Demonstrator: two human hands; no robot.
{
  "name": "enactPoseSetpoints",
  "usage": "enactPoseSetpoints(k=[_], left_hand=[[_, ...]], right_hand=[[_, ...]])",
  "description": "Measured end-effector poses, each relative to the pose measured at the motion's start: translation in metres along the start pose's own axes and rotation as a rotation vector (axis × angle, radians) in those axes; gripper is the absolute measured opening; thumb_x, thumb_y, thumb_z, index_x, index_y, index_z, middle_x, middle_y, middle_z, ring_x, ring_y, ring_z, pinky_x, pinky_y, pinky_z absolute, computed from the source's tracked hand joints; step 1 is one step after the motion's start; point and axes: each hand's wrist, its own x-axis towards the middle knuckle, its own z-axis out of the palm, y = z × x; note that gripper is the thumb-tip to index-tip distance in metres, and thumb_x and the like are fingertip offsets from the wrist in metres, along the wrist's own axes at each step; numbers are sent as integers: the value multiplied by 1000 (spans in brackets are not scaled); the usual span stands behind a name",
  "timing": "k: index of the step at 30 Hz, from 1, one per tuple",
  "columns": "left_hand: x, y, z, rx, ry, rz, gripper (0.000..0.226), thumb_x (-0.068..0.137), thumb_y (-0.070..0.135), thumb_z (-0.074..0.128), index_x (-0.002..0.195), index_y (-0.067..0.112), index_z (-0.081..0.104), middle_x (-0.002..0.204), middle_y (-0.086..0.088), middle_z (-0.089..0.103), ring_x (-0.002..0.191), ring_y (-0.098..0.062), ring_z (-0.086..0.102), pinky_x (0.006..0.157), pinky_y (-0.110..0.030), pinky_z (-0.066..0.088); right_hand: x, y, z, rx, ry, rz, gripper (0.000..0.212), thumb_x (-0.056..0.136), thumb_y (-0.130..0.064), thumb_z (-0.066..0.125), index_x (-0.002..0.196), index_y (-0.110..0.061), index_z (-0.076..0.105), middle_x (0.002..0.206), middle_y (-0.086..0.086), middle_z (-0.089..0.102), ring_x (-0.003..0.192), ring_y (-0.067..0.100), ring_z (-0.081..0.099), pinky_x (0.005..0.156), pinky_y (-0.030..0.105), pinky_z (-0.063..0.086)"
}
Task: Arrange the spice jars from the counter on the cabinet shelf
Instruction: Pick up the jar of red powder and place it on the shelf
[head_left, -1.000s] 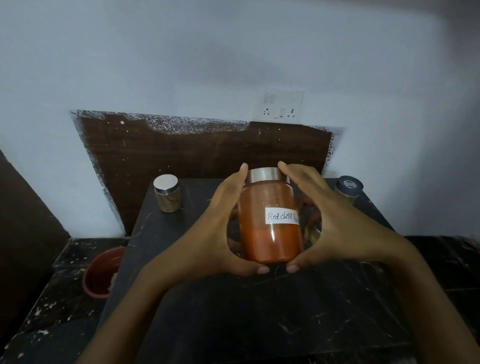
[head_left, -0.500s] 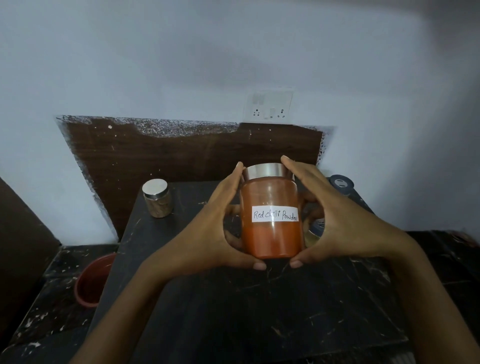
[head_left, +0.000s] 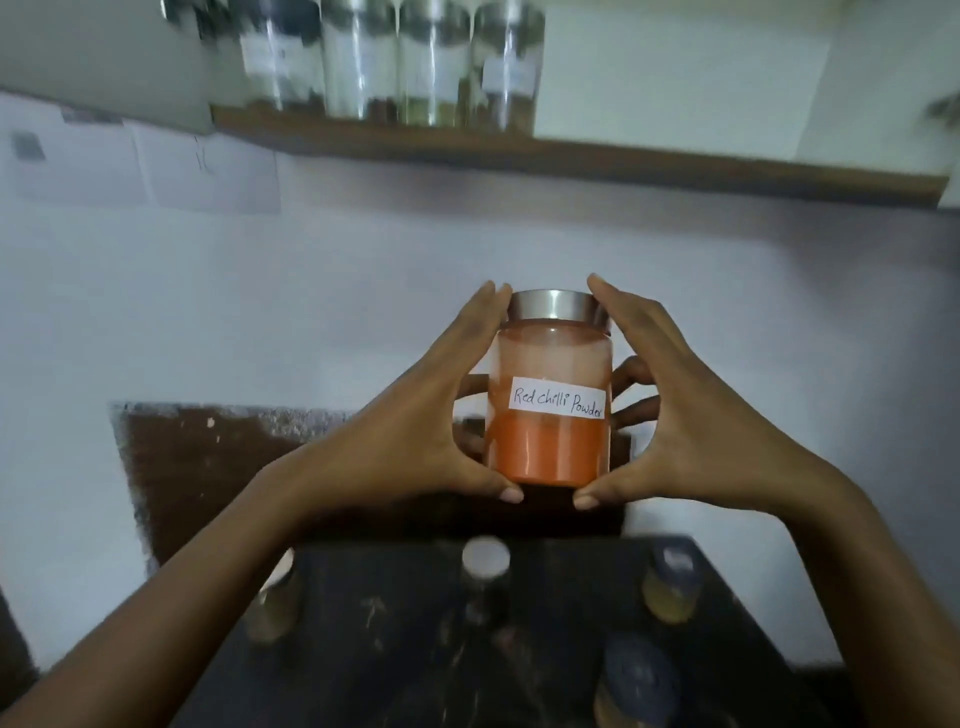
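Pale wall fills the head view, dark counter (head_left: 395, 654) at the bottom, wooden cabinet shelf (head_left: 623, 163) across the top. Red chilli powder jar (head_left: 553, 441) is upright in mid-air between counter and shelf, steel lid (head_left: 552, 310) up, label facing the camera. Left hand (head_left: 415, 431) and right hand (head_left: 691, 415) both clasp it from the sides: thumbs under the base, index fingers at the lid, other fingers wrapped behind. Grip is symmetric, neither hand nearer. Shelf lies above the jar, well apart. A blurred row of clear jars (head_left: 395, 62) stands on its left part, with bare board to their right, above the hands. Jar's long axis is vertical, so likely a straight lift, no turning. Small jars (head_left: 485, 566) stand on the counter below, blurred.
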Motion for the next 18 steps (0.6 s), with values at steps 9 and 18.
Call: enactPoseSetpoints(k=[9,18], left_hand=[[154,51,-72,481,267,351,116,65,26,84,149,34,6,151,26,3,129,4,33,86,0,42],[248,44,-106,739,361,314,116,66,24,84,151,29,5,157,14,3,123,-3,41,89,-44,52]], right_hand=[[116,26,-128,-187,275,-274,136,39,-47,87,144,-47,0,127,-34,14,96,-5,53,68,6,50],[200,73,-174,-311,332,-312,133,46,-25,93,147,-30,6,146,-9,13,105,15,48,63,9,46]])
